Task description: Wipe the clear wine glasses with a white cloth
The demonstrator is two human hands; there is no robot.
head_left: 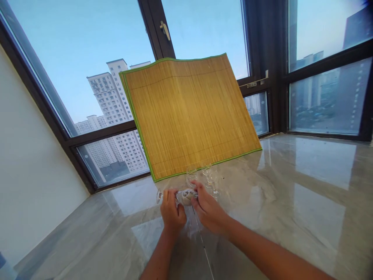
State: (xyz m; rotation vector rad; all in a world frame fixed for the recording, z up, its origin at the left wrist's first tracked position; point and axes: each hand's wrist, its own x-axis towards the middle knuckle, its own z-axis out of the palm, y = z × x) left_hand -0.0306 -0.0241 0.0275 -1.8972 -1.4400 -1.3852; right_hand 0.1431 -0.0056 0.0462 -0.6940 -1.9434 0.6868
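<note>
My left hand point(172, 212) grips a clear stemmed glass point(163, 195) that lies sideways, its foot pointing left. My right hand point(207, 208) presses a small pale cloth point(186, 195) into the bowl of that glass. Both hands hover just above the glossy marble counter point(291, 202). Two more clear stemmed glasses point(210, 177) stand upright just behind my hands, in front of a bamboo mat point(189, 112).
The bamboo mat with green edging leans upright against the dark window frame point(157, 31). Large windows show tower blocks outside. A white wall point(26, 167) bounds the counter on the left. A dark seam runs across the counter toward me.
</note>
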